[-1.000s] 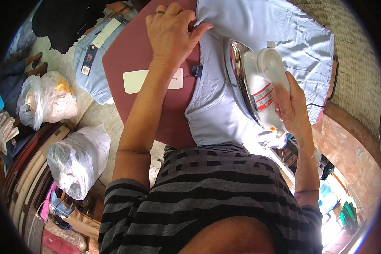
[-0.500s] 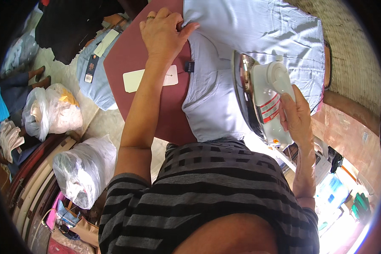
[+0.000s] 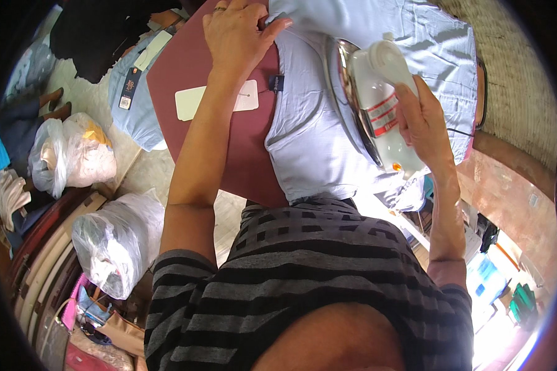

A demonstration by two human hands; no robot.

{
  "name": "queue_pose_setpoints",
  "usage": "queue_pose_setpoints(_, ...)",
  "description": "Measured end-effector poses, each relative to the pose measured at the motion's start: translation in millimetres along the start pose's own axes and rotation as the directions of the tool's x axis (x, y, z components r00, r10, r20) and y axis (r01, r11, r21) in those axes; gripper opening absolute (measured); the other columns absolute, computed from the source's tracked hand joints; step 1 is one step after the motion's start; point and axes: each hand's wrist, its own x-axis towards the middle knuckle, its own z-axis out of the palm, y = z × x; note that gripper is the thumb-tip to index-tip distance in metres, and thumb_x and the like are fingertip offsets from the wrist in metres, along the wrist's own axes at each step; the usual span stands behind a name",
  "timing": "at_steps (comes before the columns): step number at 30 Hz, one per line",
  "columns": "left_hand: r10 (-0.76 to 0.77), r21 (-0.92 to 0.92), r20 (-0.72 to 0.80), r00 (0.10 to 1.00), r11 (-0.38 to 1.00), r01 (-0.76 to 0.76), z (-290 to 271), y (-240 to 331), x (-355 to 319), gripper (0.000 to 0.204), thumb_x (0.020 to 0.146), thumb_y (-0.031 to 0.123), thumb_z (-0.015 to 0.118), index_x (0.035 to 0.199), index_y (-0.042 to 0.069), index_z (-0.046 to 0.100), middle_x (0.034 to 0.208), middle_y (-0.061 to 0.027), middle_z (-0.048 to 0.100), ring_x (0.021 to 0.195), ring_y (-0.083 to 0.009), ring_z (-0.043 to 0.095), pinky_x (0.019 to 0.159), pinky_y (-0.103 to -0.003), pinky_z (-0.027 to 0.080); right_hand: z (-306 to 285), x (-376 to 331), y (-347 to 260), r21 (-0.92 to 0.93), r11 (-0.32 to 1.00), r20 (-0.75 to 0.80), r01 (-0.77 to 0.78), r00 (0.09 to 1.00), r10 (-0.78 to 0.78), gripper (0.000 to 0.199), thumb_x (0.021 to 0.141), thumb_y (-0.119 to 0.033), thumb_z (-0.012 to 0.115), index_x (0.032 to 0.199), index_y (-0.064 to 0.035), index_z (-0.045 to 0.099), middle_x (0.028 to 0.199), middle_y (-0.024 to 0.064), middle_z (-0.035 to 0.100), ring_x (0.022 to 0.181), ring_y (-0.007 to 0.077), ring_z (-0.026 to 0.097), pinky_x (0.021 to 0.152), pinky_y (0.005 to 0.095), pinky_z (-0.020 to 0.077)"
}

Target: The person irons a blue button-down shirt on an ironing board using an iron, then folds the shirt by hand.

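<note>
A light blue garment (image 3: 306,127) lies spread over the maroon ironing board (image 3: 241,161), with a dark neck label (image 3: 275,83) at its edge. My right hand (image 3: 424,120) is wrapped round the handle of a white and grey iron (image 3: 384,117), whose shiny metal edge faces left over the garment. Whether its plate touches the cloth, I cannot tell. At the far edge of view, my left hand (image 3: 238,37) has its thumb and bent fingers at the garment's edge, seeming to pinch it; some fingertips are cut off. A pale hang tag (image 3: 192,104) lies partly under my left forearm.
Left of the board is another blue garment (image 3: 127,117) with tags. Stuffed plastic bags (image 3: 117,241) stand on the floor, near another person's feet (image 3: 56,105). A black cloth (image 3: 99,37) is at the far left. The iron's cord (image 3: 461,132) runs right.
My right hand has moved the iron away from my body and slightly left across the garment. My left hand keeps its place on the garment's edge; the whole view has shifted slightly.
</note>
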Motion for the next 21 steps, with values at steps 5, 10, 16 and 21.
queue_pose_setpoints(5,0.012,-0.007,-0.027,1.0,1.0,-0.012,1.3,-1.0,-4.0,0.036,0.07,0.034,0.081,0.062,0.01,0.055,0.072,-0.0061,0.052,0.078,-0.0298,0.054,0.069,-0.044,0.038,-26.5,-37.6,14.4,0.114,0.983,0.004,-0.146,0.989,0.147,0.026,0.102,-0.028,0.052,0.096,-0.0031,0.056,0.059,-0.0026,0.046,0.047,0.0039,0.039,0.042,0.0229,0.0301)
queue_pose_setpoints(10,0.028,0.027,-0.055,0.998,0.999,-0.027,-4.5,-1.4,-6.0,0.033,0.074,0.032,0.078,0.062,0.01,0.056,0.074,-0.0057,0.055,0.079,-0.029,0.056,0.07,-0.043,0.04,-55.1,-73.4,65.9,0.131,0.988,0.095,-0.078,0.993,0.066,0.023,0.103,-0.026,0.051,0.097,-0.004,0.056,0.058,-0.0035,0.045,0.045,0.002,0.038,0.041,0.0211,0.0283)
queue_pose_setpoints(16,0.114,-0.053,0.155,0.981,0.993,-0.107,-33.5,63.8,-41.6,0.028,0.078,0.024,0.079,0.098,0.007,0.067,0.09,-0.0097,0.062,0.084,-0.0294,0.059,0.069,-0.041,0.046,-76.9,-88.3,113.6,0.014,1.0,0.164,0.022,0.986,-0.024,0.032,0.101,-0.032,0.054,0.103,0.0004,0.057,0.068,0.0068,0.057,0.063,0.0109,0.046,0.058,0.0303,0.0412)
queue_pose_setpoints(21,-0.072,0.051,0.164,0.984,0.997,0.064,-13.5,110.8,-93.2,0.024,0.079,0.021,0.078,0.094,0.005,0.067,0.091,-0.0096,0.064,0.085,-0.0298,0.062,0.076,-0.041,0.049,-83.2,-86.0,133.3,0.046,0.984,0.189,0.172,0.966,-0.178,0.031,0.1,-0.03,0.057,0.098,0.0017,0.054,0.067,0.0117,0.053,0.062,0.0144,0.044,0.058,0.0328,0.0413)
